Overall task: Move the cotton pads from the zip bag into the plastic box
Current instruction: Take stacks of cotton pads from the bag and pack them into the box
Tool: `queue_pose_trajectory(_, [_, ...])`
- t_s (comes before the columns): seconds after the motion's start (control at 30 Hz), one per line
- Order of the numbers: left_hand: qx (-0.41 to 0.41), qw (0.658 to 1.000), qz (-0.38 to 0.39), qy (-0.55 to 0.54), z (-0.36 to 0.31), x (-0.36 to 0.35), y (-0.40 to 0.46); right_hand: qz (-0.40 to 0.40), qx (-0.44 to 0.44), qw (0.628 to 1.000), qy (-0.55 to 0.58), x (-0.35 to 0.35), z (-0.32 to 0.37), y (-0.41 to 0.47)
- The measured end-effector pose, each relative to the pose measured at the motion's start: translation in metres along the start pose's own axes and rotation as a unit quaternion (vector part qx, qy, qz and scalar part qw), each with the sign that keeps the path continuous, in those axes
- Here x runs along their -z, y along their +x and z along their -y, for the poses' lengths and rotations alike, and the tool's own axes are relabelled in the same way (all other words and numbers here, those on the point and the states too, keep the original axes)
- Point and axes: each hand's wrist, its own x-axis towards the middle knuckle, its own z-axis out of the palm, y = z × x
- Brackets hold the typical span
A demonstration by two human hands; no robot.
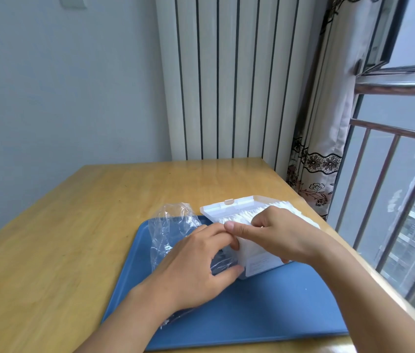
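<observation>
A clear plastic box (260,263) stands on the blue tray (265,309), its hinged lid (229,208) open toward the back. White cotton pads (239,218) fill the box in a row. My right hand (275,233) lies over the pads from the right, fingers curled onto their tops. My left hand (196,266) grips the box's left end, thumb low on its corner and fingers at its upper edge. The crumpled clear zip bag (173,225) lies on the tray to the left, partly under my left hand; whether any pads are in it I cannot tell.
The tray sits on a wooden table (74,238) whose right edge runs along a barred window (392,200). A white radiator (226,77) and a patterned curtain (318,149) stand behind the table's far corner.
</observation>
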Motion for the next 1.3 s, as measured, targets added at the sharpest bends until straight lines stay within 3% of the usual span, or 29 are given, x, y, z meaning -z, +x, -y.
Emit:
queue_pose_trajectory(0.13, [0.002,0.999,0.004,-0.034,0.006,0.003,0.002,-0.028,0.003,0.999,-0.036,-0.005,0.0,0.004])
queue_pose_trajectory(0.33, [0.019,1.0,0.02,0.012,0.008,0.007,0.001,0.05,0.005,0.998,-0.032,0.008,-0.004,0.002])
queue_pose_trajectory(0.5, [0.043,0.998,0.011,0.036,0.003,0.007,0.001,0.027,0.002,0.977,-0.211,-0.003,0.011,-0.002])
queue_pose_trajectory(0.6, [0.044,0.998,0.01,0.035,0.004,0.007,0.0,0.004,0.01,0.966,-0.26,-0.008,0.018,-0.007])
queue_pose_trajectory(0.67, [0.044,0.999,0.009,0.027,0.003,0.007,0.001,0.029,0.024,0.964,-0.262,-0.005,0.017,-0.01])
queue_pose_trajectory(0.73, [0.043,0.999,0.006,0.021,0.005,0.005,0.001,0.043,0.038,0.981,-0.183,0.004,0.012,-0.01])
queue_pose_trajectory(0.8, [0.038,0.999,-0.001,0.028,0.007,0.002,0.001,-0.083,0.072,0.992,-0.06,0.018,0.003,-0.005])
queue_pose_trajectory(0.87, [0.026,0.998,-0.021,0.046,0.006,-0.001,0.001,-0.288,0.061,0.955,-0.045,0.031,-0.011,0.003])
queue_pose_trajectory(0.9, [0.015,0.997,-0.035,0.064,0.004,-0.001,0.001,-0.335,0.036,0.939,-0.069,0.035,-0.019,0.007])
queue_pose_trajectory(0.93, [-0.001,0.995,-0.048,0.088,0.0,-0.001,0.001,-0.334,0.0,0.938,-0.095,0.036,-0.029,0.011])
queue_pose_trajectory(1.07, [-0.039,0.988,-0.005,0.149,-0.029,-0.004,0.005,-0.139,-0.118,0.979,-0.092,0.02,-0.055,0.025])
queue_pose_trajectory(1.17, [0.036,0.983,0.082,0.159,-0.047,-0.015,0.014,-0.054,-0.114,0.985,-0.114,0.008,-0.053,0.027])
queue_pose_trajectory(1.3, [0.093,0.972,0.14,0.166,-0.043,-0.021,0.023,-0.023,-0.096,0.975,-0.198,-0.005,-0.038,0.019])
